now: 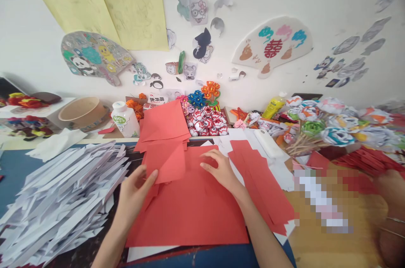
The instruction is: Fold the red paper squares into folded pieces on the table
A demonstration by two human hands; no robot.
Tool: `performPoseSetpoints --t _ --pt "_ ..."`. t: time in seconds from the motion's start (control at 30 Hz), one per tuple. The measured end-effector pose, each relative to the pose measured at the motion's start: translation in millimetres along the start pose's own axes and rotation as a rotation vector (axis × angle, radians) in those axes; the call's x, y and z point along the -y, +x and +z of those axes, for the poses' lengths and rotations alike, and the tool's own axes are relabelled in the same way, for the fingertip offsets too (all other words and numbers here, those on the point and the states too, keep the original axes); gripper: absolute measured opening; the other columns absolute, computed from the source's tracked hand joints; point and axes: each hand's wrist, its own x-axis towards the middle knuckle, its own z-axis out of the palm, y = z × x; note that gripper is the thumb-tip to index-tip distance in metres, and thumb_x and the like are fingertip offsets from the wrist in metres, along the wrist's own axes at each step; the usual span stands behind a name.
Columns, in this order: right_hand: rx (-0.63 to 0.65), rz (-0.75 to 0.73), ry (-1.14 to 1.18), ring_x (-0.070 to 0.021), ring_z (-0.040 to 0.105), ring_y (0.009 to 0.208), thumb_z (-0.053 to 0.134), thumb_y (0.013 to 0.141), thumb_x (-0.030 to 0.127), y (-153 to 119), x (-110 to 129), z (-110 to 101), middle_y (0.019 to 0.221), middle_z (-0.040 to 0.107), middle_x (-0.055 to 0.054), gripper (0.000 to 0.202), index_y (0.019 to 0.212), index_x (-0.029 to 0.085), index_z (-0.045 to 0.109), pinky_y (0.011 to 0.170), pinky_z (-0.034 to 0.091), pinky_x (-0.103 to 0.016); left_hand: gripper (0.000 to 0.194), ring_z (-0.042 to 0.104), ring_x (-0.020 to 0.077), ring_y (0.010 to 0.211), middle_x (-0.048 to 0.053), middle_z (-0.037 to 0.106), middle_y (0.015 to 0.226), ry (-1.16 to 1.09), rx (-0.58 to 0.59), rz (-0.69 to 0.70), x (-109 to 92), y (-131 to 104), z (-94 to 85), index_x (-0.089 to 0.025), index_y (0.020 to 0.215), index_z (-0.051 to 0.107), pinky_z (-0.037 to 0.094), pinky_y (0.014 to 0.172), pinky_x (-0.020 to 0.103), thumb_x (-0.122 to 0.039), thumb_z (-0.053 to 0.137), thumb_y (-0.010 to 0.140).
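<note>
Between thumb and fingers, my left hand [138, 185] pinches the lower left edge of a small red paper square [167, 162]. My right hand [219, 169] hovers just right of that square, thumb and fingers apart, with nothing visible in it. Below both hands lies a large red paper sheet [196, 217], with white paper showing under its front edge. Behind the held square is a stack of red paper squares [164, 122]. Long red paper strips [259, 183] lie overlapping to the right of the large sheet.
A heap of folded white paper strips [63, 200] covers the left side. Behind stand a white bottle [125, 120], a brown bowl [84, 112] and red-white paper flowers [207, 122]. Paper flowers on sticks [316, 124] lie right. A co-worker's blurred hand [390, 192] is at far right.
</note>
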Motion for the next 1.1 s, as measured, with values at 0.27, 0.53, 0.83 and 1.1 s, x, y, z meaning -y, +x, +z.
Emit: performPoseSetpoints --t 0.27,0.53,0.83,1.1 --pt "0.038 0.269 0.616 -0.0169 0.061 0.066 0.068 0.077 0.046 -5 14 21 0.072 0.067 -0.003 0.030 0.075 0.016 0.065 0.062 0.048 -0.027 0.035 0.040 0.0095 0.052 -0.005 0.043 0.057 0.124 0.143 0.096 -14 -1 40.9 -0.017 0.065 0.051 0.032 0.048 0.020 -0.047 0.056 0.082" --pt "-0.074 0.300 0.529 -0.0155 0.057 0.053 0.065 0.080 0.041 -8 15 28 0.052 0.060 -0.002 0.038 0.052 0.017 0.056 0.056 0.042 -0.026 0.021 0.061 0.0199 0.076 0.008 0.068 0.081 0.392 -0.283 0.458 -13 -14 69.6 -0.017 0.099 0.066 0.044 0.075 0.029 -0.029 0.056 0.087" --pt "-0.110 0.265 0.455 -0.0169 0.058 0.052 0.065 0.079 0.045 -8 14 29 0.051 0.059 -0.001 0.039 0.052 0.019 0.055 0.053 0.042 -0.027 0.031 0.067 0.0190 0.058 0.005 0.074 0.074 0.514 -0.261 0.163 -5 -9 61.6 -0.017 0.098 0.067 0.047 0.058 0.026 -0.043 0.056 0.086" --pt "-0.084 0.290 0.520 -0.0185 0.062 0.052 0.063 0.080 0.050 -8 11 31 0.055 0.066 -0.005 0.041 0.058 0.016 0.062 0.055 0.048 -0.029 0.052 0.062 0.0203 0.110 0.009 0.060 0.129 0.611 -0.101 0.882 6 -13 63.3 -0.019 0.140 0.043 0.043 0.094 0.030 -0.004 0.036 0.091"
